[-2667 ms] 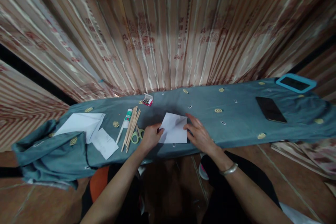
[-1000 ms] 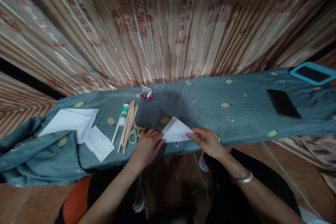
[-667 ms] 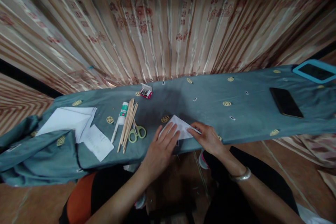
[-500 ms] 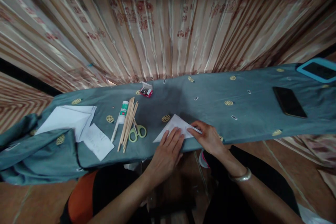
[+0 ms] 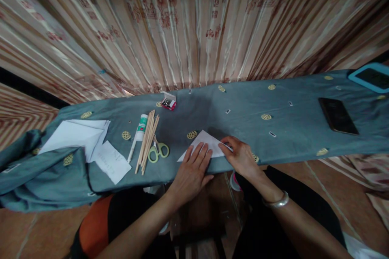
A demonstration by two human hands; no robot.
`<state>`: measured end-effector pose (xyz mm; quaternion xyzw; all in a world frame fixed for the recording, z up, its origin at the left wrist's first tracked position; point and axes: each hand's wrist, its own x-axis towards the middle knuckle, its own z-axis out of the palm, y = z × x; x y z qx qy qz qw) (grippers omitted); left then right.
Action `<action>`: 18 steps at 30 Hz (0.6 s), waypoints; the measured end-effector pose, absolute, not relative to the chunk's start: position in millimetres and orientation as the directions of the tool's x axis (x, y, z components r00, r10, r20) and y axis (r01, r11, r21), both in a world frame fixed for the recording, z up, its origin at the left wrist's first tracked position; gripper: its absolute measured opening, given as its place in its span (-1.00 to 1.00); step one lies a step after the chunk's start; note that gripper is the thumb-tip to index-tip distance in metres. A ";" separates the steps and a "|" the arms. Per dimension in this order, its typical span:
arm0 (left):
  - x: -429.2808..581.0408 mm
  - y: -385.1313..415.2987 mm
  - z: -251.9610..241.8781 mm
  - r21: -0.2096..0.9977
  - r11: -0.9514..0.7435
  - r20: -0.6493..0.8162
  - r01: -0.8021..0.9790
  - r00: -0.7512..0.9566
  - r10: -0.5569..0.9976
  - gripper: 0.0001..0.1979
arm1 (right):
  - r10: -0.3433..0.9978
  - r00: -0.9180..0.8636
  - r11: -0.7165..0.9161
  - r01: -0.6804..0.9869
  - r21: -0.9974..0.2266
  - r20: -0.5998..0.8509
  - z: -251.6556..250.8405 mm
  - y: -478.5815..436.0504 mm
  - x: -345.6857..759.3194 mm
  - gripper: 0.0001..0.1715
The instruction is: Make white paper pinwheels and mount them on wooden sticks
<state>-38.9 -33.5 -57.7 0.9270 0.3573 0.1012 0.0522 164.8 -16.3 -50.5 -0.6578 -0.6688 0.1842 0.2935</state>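
Observation:
A white sheet of paper (image 5: pixel 215 145), folded into a triangle, lies near the front edge of the cloth-covered table (image 5: pixel 243 125). My left hand (image 5: pixel 192 170) rests flat on its left half, fingers stretched out and the thumb apart. At the paper's right corner, my right hand (image 5: pixel 240 154) pinches the edge between thumb and fingers; a silver bangle circles that wrist. Left of the paper lie green-handled scissors (image 5: pixel 158 152), several wooden sticks (image 5: pixel 147 141), a glue stick (image 5: pixel 142 127) and a thin white pen-like stick (image 5: pixel 132 150).
A small open red-and-white box (image 5: pixel 169 102) sits toward the back. White sheets (image 5: pixel 74 135) and a paper slip with writing (image 5: pixel 112 164) lie at the left, by bunched cloth. A black phone (image 5: pixel 338 115) and a blue-framed tablet (image 5: pixel 370 77) are at the right. A curtain hangs behind.
My left thumb has spread away from the fingers, and that hand has shifted slightly on the paper. My right hand keeps its pinch. The view has tilted a little.

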 end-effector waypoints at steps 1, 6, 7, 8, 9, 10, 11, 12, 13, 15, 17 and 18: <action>-38.7 -32.7 -57.8 0.168 -0.738 0.150 0.653 0.723 0.674 -0.33 | 0.988 0.036 0.066 0.774 -0.630 0.147 -50.4 -16.1 164.8 -0.79; -37.5 -30.2 -57.6 0.157 -0.737 0.148 0.658 0.722 0.676 -0.33 | 0.991 0.039 0.051 0.775 -0.630 0.128 -48.2 -15.1 164.3 -0.80; -37.3 -30.0 -57.5 0.154 -0.737 0.148 0.659 0.722 0.676 -0.33 | 0.991 0.039 0.051 0.776 -0.629 0.128 -48.0 -14.8 164.2 -0.80; -37.1 -29.9 -57.4 0.151 -0.736 0.147 0.660 0.721 0.677 -0.32 | 0.991 0.037 0.053 0.777 -0.627 0.129 -47.9 -14.5 164.1 -0.80; -36.9 -29.7 -57.3 0.150 -0.735 0.146 0.661 0.721 0.678 -0.32 | 0.990 0.036 0.055 0.779 -0.624 0.133 -48.0 -14.3 164.0 -0.81; -36.8 -29.6 -57.3 0.150 -0.734 0.145 0.663 0.719 0.679 -0.32 | 0.990 0.035 0.058 0.782 -0.621 0.137 -48.4 -14.0 164.1 -0.80; -36.6 -29.6 -57.3 0.151 -0.732 0.143 0.665 0.718 0.682 -0.32 | 0.989 0.035 0.060 0.784 -0.617 0.140 -48.9 -13.7 164.2 -0.80; -36.5 -29.5 -57.4 0.154 -0.730 0.142 0.666 0.716 0.684 -0.32 | 0.989 0.033 0.062 0.787 -0.614 0.143 -49.5 -13.4 164.3 -0.80; -36.4 -29.4 -57.6 0.155 -0.728 0.142 0.668 0.714 0.685 -0.33 | 0.989 0.031 0.065 0.788 -0.612 0.144 -50.1 -13.2 164.5 -0.80; -36.2 -29.3 -58.1 0.157 -0.727 0.143 0.669 0.713 0.687 -0.34 | 0.988 0.027 0.071 0.789 -0.610 0.149 -51.4 -12.8 164.7 -0.79; -36.2 -29.1 -58.7 0.156 -0.727 0.145 0.669 0.713 0.686 -0.34 | 0.987 0.022 0.081 0.791 -0.607 0.161 -52.2 -12.6 164.8 -0.79; -36.1 -29.1 -58.9 0.156 -0.726 0.144 0.670 0.712 0.687 -0.33 | 0.986 0.018 0.088 0.793 -0.603 0.168 -52.4 -12.5 164.7 -0.79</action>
